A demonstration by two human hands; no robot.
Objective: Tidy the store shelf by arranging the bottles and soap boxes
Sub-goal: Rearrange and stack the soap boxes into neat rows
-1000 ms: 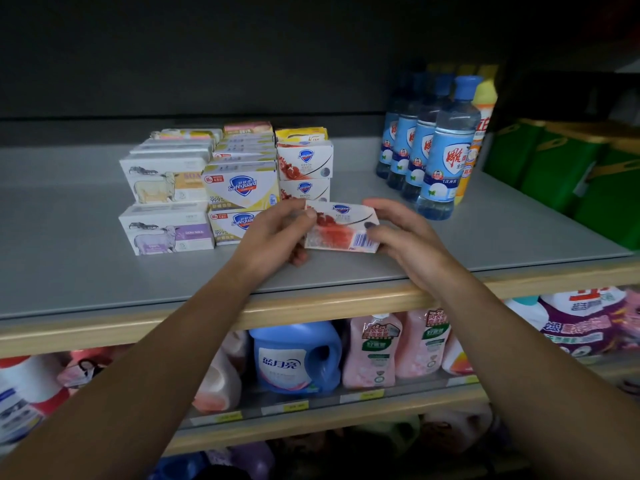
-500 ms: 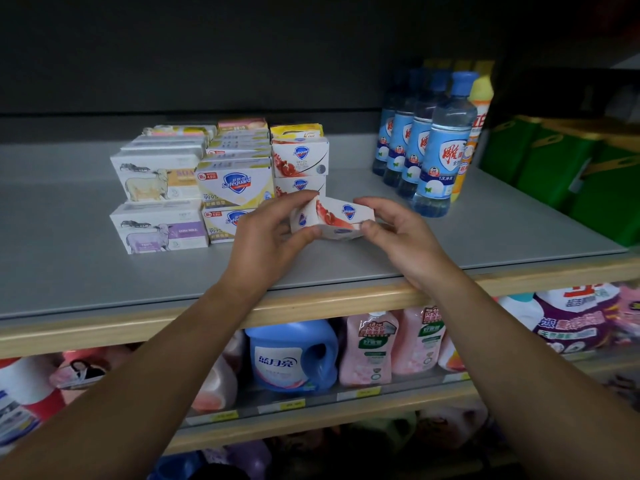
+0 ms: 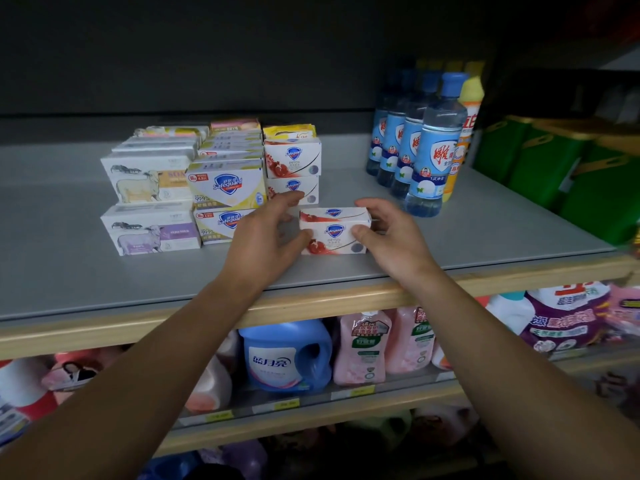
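A white and red Safeguard soap box [image 3: 333, 230] stands upright on the grey shelf [image 3: 69, 265], label facing me. My right hand [image 3: 388, 237] grips its right end between thumb and fingers. My left hand [image 3: 266, 237] has its thumb against the box's left end, fingers spread above it. Just behind stand two stacked soap boxes of the same kind [image 3: 292, 171]. Left of these sit yellow Safeguard boxes [image 3: 227, 188] and sheep-printed boxes [image 3: 149, 202] in stacked rows. A row of blue bottles [image 3: 429, 150] stands to the right, with a yellow bottle [image 3: 465, 133] behind.
Green packages [image 3: 561, 168] fill the shelf's right end. The shelf has a wooden front edge [image 3: 138, 323]. Below it stand a blue detergent jug [image 3: 287, 358], pink refill pouches [image 3: 363, 348] and purple bags [image 3: 568, 317].
The soap box was tilted in both hands above the shelf; it now stands upright on the shelf, label forward, a little further right and in front of the matching stack.
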